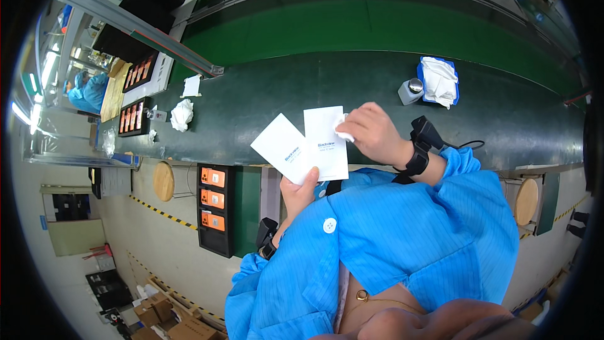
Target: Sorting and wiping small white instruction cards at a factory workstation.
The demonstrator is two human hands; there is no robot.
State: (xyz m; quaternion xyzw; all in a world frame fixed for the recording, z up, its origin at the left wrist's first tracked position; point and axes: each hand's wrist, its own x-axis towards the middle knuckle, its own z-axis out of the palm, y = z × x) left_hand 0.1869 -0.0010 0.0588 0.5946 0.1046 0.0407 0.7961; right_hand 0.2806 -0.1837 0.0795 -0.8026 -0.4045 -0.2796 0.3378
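Observation:
Fanned apart in my left hand are two white printed cards, possibly thin booklets; my thumb presses on their lower edges. The left card tilts to the left, while the right card stands nearly straight. My right hand pinches a small white cloth against the right edge of the straighter card. Its fingertips are bunched, so most of the cloth is hidden. Both hands are over the near edge of the dark green workbench.
A blue tray of folded white cloths and a dispenser bottle stand at the back right. Crumpled white cloth lies left. Black trays hold orange items; another black tray is below the bench edge. A metal post rises at left.

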